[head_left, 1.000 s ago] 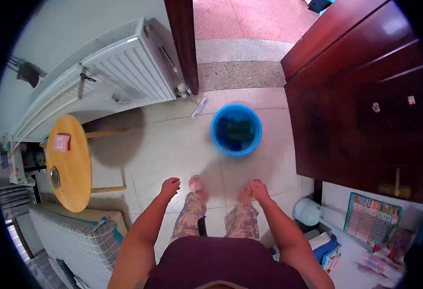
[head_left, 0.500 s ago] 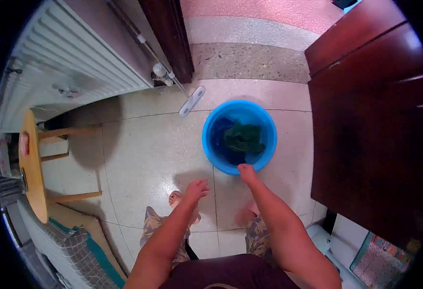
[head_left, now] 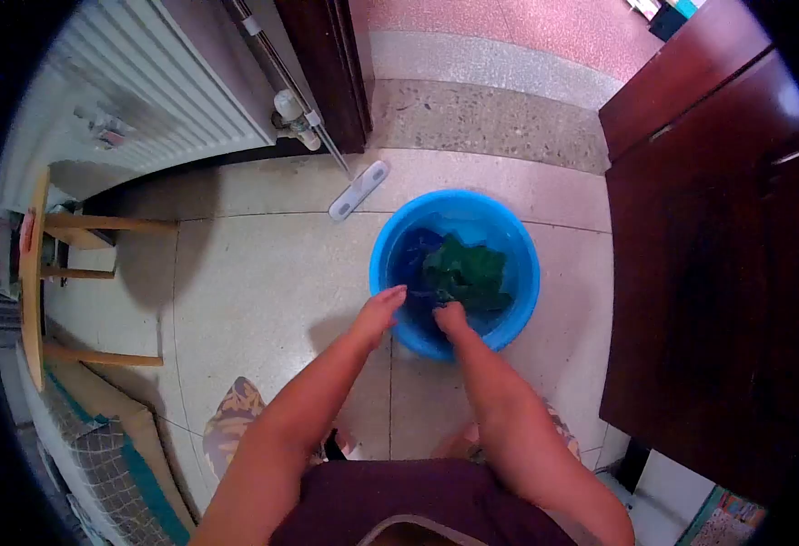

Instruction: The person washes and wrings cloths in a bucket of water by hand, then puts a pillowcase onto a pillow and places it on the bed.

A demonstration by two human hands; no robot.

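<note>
A round blue basin (head_left: pixel 529 264) stands on the floor in front of me with water in it. Inside, a dark green cloth (head_left: pixel 474 273) lies bunched up against a dark blue cloth (head_left: pixel 413 259), both wet. My left hand (head_left: pixel 381 309) is at the basin's near left rim, fingers stretched out and holding nothing. Over the near side of the basin, my right hand (head_left: pixel 450 317) reaches down beside the cloths. Its fingertips are hard to make out, and I cannot tell whether they grip any fabric.
A flat-headed mop (head_left: pixel 359 191) leans by the door frame, behind the basin to the left. A wooden stool (head_left: pixel 32 282) stands at the left near a white radiator (head_left: pixel 158 82). At the right is a dark red wooden cabinet or door (head_left: pixel 691 273).
Both hands have moved forward to the basin, the left from above the floor to the rim, the right from the rim to inside. My view has come closer to the basin.
</note>
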